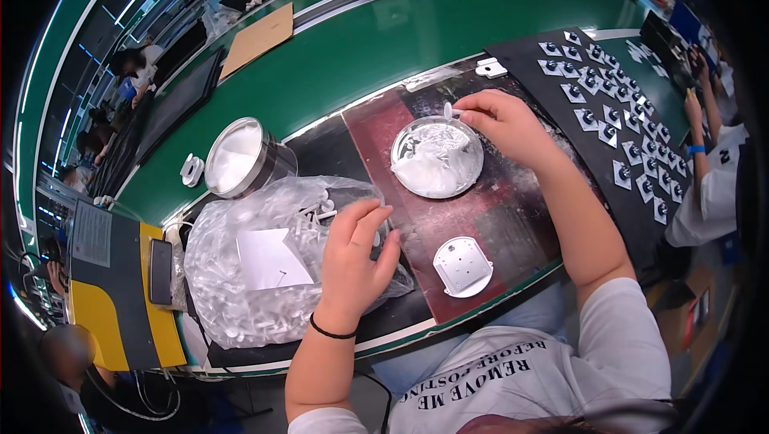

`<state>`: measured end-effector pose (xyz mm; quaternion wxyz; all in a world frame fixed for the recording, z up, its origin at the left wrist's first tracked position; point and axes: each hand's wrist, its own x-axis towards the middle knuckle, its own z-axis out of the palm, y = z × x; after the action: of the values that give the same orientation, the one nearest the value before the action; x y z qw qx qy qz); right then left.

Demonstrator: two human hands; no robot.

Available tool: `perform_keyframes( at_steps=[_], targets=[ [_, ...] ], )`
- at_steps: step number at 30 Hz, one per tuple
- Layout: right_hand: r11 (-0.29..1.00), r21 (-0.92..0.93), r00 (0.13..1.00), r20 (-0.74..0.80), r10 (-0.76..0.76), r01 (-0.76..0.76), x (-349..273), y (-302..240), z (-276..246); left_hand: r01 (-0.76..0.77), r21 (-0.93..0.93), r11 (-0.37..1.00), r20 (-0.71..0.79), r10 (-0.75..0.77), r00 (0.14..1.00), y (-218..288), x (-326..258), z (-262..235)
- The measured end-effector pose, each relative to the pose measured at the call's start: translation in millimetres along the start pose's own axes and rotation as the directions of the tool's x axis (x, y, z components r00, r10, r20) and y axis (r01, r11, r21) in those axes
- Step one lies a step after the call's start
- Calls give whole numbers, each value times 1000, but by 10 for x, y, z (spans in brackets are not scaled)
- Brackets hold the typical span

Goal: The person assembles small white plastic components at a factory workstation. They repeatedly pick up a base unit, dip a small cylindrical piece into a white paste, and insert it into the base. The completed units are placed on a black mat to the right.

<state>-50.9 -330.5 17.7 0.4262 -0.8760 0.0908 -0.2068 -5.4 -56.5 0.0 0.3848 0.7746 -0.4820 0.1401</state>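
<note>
My right hand is closed in a pinch on a small white plastic piece with a round end, at the far rim of a round metal dish. White paste or grease lies smeared in that dish. My left hand hovers at the right side of a clear plastic bag full of white plastic parts, its thumb and fingers apart and nothing visible between them. Nearer to me, a flat white plate with small holes rests on the dark red board.
A tub of white paste stands behind the bag. White paper lies on the bag. Rows of small white-and-black assemblies cover a black mat at right. A phone is at left. Other people sit around the green bench.
</note>
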Motion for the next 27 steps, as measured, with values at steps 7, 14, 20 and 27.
perform_keyframes(
  at_steps=[7,14,20,27],
  targets=[
    [908,-368,979,125,-163,199,6,203,29,-4,6,1000,9,4,1000,-12,2,0],
    [810,-553,979,156,-128,194,-45,192,73,-27,-3,1000,39,28,999,-14,-1,14],
    [775,-586,972,132,-197,236,-68,222,90,-59,-1,998,44,59,997,3,29,17],
    [778,-586,974,139,-178,226,-88,247,109,-47,3,999,93,46,995,4,24,18]
  ],
)
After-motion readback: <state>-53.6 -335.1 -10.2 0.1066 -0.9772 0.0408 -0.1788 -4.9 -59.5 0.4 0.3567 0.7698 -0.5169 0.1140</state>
